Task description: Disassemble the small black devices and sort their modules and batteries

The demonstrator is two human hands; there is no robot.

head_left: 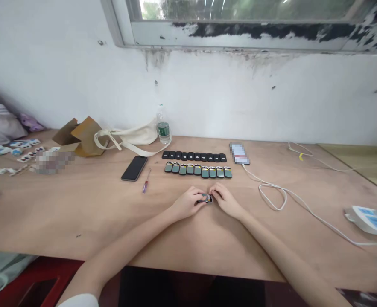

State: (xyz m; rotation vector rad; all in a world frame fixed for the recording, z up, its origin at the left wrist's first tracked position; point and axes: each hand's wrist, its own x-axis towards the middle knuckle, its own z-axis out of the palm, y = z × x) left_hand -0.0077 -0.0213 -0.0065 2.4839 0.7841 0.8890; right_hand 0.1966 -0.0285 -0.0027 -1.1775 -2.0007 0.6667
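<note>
My left hand (188,203) is closed around a small dark-edged device with a grey-green panel (208,198), held low over the table and lying sideways. At the device's right end, the fingertips of my right hand (226,201) are pinched together; whatever lies between them is hidden. Just beyond my hands runs a row of several similar small devices (197,170), grey-green panels facing up. Behind that row lies a line of several black rounded cases (194,156), each with a pale spot.
On the left are a small screwdriver (145,181), a dark phone (134,168), a white bag (140,135), a water bottle (163,130) and brown paper (90,138). Rightward lie a lit phone (239,153), its white cable (299,207) and a power strip (372,219).
</note>
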